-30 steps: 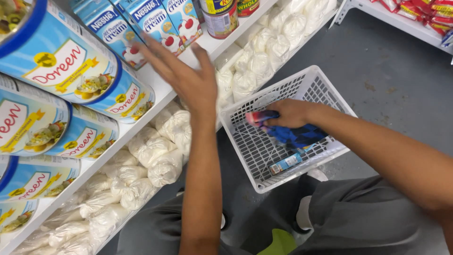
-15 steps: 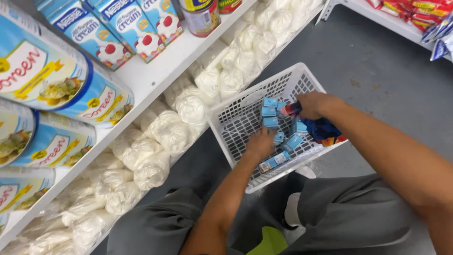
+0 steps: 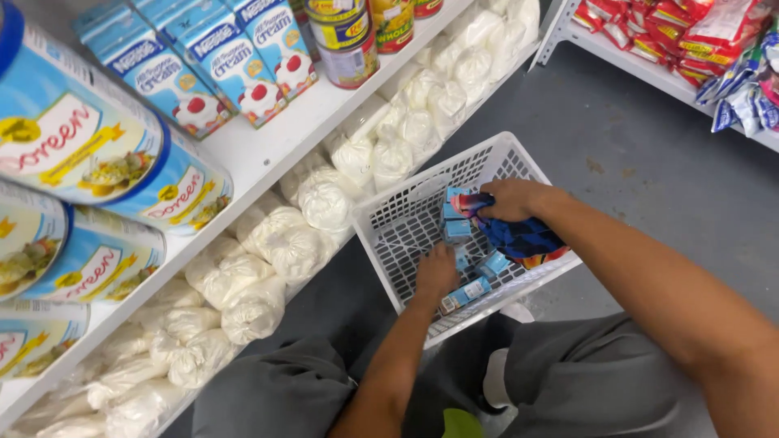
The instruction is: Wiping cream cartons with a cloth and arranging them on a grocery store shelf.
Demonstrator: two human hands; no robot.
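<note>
The left hand [image 3: 438,272] reaches down into a white basket [image 3: 388,212] on the grey floor [image 3: 649,154], its fingers closed around one of the small blue cartons [image 3: 464,294] lying on the mesh bottom; how firm the grip is cannot be told, since the fingers hide the contact. The right hand [image 3: 511,199] holds a dark blue bag [image 3: 519,237] at its gathered top, over the basket's far side, with more cartons just beside it. To the left, a white shelf [image 3: 260,154] carries cream cartons [image 3: 243,65] and tins [image 3: 345,36], with white bags [image 3: 324,203] stacked beneath.
</note>
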